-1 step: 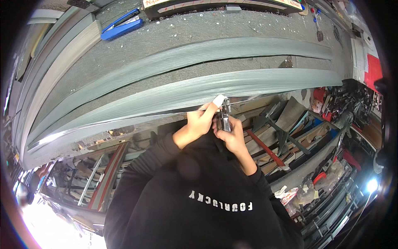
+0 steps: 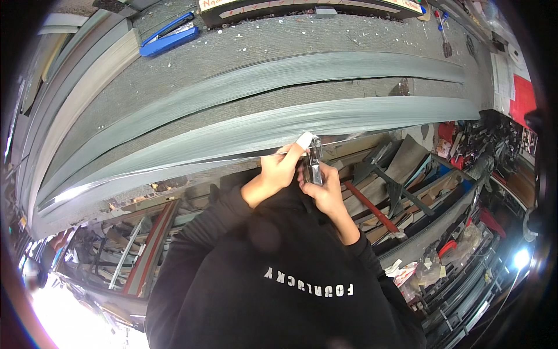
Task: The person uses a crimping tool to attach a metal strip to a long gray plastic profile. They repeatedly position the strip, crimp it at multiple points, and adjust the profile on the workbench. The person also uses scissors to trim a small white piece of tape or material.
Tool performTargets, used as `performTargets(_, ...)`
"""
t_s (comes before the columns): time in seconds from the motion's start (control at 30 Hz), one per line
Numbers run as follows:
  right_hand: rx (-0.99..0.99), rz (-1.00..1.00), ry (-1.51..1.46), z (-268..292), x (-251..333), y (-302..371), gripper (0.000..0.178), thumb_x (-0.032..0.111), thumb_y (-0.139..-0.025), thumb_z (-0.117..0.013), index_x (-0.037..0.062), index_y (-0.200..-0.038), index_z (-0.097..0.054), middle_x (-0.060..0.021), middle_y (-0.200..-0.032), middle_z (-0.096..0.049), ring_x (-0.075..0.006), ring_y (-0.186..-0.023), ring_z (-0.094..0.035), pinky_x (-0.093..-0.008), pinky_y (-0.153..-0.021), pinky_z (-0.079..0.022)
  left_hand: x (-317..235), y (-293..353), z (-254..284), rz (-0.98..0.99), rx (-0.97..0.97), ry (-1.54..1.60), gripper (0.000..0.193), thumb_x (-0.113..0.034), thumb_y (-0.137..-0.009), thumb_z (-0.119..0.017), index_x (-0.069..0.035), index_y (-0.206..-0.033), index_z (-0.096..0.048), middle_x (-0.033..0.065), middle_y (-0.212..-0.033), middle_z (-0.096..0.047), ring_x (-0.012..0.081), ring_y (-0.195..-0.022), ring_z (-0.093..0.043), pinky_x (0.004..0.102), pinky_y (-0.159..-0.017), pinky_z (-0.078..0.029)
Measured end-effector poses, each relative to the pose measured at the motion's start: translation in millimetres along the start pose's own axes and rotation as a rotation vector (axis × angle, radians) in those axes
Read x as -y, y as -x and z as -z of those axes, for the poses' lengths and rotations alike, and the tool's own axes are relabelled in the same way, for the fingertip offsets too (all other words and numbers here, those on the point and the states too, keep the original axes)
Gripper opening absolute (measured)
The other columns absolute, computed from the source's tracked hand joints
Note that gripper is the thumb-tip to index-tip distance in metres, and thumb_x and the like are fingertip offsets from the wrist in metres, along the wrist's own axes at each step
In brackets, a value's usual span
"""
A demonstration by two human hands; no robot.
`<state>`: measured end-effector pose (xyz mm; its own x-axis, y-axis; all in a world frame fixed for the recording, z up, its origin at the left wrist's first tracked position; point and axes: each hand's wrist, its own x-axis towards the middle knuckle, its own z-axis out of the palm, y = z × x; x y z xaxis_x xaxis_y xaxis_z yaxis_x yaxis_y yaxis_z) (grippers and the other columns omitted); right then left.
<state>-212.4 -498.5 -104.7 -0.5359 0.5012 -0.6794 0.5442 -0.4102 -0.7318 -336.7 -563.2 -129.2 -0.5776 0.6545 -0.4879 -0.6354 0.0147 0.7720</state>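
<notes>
My left hand (image 2: 278,171) is closed on a long, thin, glossy strip (image 2: 232,158) at the near edge of the workbench (image 2: 250,38). Something white covers the tip of its thumb. Wrapped in my right hand (image 2: 329,193) is a dark metal hand tool (image 2: 314,168) with plier-like handles; its head meets the strip right beside my left thumb. Whether the jaws grip the strip cannot be made out. Just beyond both hands lies a long bundle of grey-green slats (image 2: 372,111), and a second bundle of slats (image 2: 325,65) lies farther back.
A blue stapler-like tool (image 2: 170,42) lies at the far left, beside more stacked strips (image 2: 93,81). At the back stands a long dark box (image 2: 314,9). Screwdriver-like tools (image 2: 445,38) lie far right. Below the bench, a rack holds offcuts and a red bar (image 2: 372,206).
</notes>
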Motion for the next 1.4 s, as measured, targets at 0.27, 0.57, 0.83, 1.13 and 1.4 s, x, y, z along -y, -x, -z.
performTargets(0.27, 0.01, 0.245, 0.527, -1, 18, 4, 0.023, 0.007, -0.074, -0.062, -0.0025, -0.095, -0.058, -0.0089, -0.081, -0.064, -0.0178, -0.068, -0.062, -0.0318, -0.062, -0.048, -4, -11, -2, -0.114, -0.025, -0.02, 0.025, -0.013, -0.095, -0.06, 0.002, -0.076, -0.068, 0.0026, -0.068, -0.063, 0.0061, -0.062, -0.052, 0.0231, -0.057, -0.04)
performTargets(0.57, 0.2, -0.202, -0.303, -4, 27, 9, 0.055, 0.009, -0.074, -0.062, -0.0023, -0.123, -0.04, -0.0106, -0.098, -0.052, -0.0208, -0.097, -0.06, -0.033, -0.076, -0.048, 4, -12, 5, -0.138, 0.026, 0.016, 0.019, -0.013, -0.094, -0.063, 0.003, -0.09, -0.071, 0.0006, -0.078, -0.067, 0.0039, -0.067, -0.056, 0.0205, -0.057, -0.044)
performTargets(0.83, 0.16, -0.047, 0.465, 10, 24, 22, 0.079, 0.017, -0.066, -0.067, 0.0036, -0.137, -0.036, -0.0197, -0.108, -0.058, -0.0387, -0.102, -0.052, -0.0436, -0.093, -0.041, -1, -17, 1, -0.134, -0.012, 0.033, 0.02, -0.016, -0.095, -0.063, 0.001, -0.088, -0.07, 0.0016, -0.073, -0.066, 0.004, -0.058, -0.049, 0.0204, -0.052, -0.037)
performTargets(1.13, 0.027, -0.029, -0.02, -3, 21, 20, 0.08, 0.005, -0.062, -0.061, 0.0013, -0.139, -0.039, -0.0095, -0.111, -0.055, -0.0183, -0.103, -0.054, -0.0299, -0.088, -0.045, 2, -13, 0, -0.165, -0.033, -0.005, 0.019, -0.014, -0.092, -0.063, 0.0, -0.081, -0.069, 0.0052, -0.068, -0.065, 0.0074, -0.055, -0.053, 0.0223, -0.05, -0.037)
performTargets(1.4, 0.021, -0.135, -0.306, -10, 32, 16, 0.08, 0.002, -0.055, -0.058, -0.0015, -0.133, -0.046, -0.0084, -0.106, -0.059, -0.0177, -0.089, -0.059, -0.0281, -0.081, -0.048, 5, -9, 10, -0.134, 0.048, -0.009, 0.021, -0.016, -0.094, -0.063, 0.002, -0.088, -0.072, 0.0013, -0.076, -0.066, 0.0049, -0.061, -0.05, 0.0208, -0.054, -0.039)
